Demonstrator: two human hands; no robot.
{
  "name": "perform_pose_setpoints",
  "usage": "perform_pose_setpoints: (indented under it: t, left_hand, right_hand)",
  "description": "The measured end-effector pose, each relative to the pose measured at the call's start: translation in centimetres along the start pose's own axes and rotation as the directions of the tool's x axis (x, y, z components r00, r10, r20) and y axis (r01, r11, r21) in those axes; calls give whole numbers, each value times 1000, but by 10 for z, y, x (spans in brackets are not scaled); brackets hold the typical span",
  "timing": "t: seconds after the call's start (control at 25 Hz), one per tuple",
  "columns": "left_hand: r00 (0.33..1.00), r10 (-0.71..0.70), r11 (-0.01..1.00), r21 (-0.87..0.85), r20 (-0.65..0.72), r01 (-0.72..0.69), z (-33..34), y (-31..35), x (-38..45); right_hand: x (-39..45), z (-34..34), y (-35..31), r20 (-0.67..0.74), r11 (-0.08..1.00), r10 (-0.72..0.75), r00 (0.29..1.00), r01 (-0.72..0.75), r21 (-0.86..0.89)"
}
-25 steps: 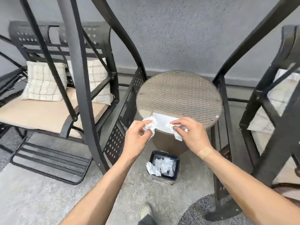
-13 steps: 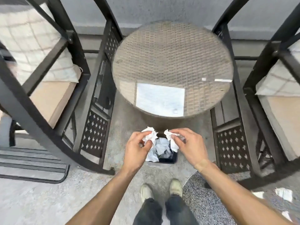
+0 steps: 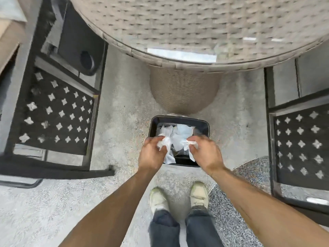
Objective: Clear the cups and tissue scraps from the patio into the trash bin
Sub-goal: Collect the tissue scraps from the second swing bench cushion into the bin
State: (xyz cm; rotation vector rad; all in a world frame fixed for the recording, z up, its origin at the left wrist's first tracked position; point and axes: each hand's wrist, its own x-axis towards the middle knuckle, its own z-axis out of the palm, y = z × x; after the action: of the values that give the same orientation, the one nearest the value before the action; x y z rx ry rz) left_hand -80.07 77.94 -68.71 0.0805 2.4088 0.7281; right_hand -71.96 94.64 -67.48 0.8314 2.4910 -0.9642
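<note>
Two crumpled white tissue scraps (image 3: 164,142) (image 3: 191,144) over an open black trash bin (image 3: 179,120) of white paper.

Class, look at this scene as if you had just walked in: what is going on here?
A person stands over a small black trash bin on the patio floor, below a round wicker table. The left hand and right hand each pinch a crumpled tissue scrap above the bin's opening. More tissue already lies inside. Neither scrap has been dropped yet.

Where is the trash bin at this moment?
In the head view, the trash bin stands on the patio floor at centre, just in front of the wicker table's base, directly below the left hand and right hand.
</note>
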Motion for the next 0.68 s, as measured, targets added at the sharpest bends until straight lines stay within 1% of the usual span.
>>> perform_pose_setpoints:
  t: [0.04,0.16,0.36,0.44,0.52,0.6,0.68]
  left_hand:
    - [1000,-8,1000,17,3,8,7,-5,4]
    - [1000,-2,999,33,13,1,18,-15,14]
    - [998,36,999,-41,49,-34,16,-13,21]
    - [998,56,997,-51,26,-55,7,-5,16]
    - [995,103,994,-48,0,-103,-7,10,7]
    - [982,186,982,-39,-20,-187,-28,35,-12]
    - [960,279,960,-38,-5,-279,-54,68,-39]
  right_hand:
    - [6,9,4,6,1000,1,1000,-1,-16]
    - [21,24,7,-6,1000,13,1000,-13,12]
    - [28,24,9,-12,1000,-10,1000,10,-2]
    - [21,12,5,-10,1000,-26,1000,26,-12]
    - [10,-10,-1,-42,999,-42,998,42,-10]
    - [-9,-42,-11,-105,997,-72,992,72,-5]
    - [-35,-82,-26,-163,993,-115,980,114,-12]
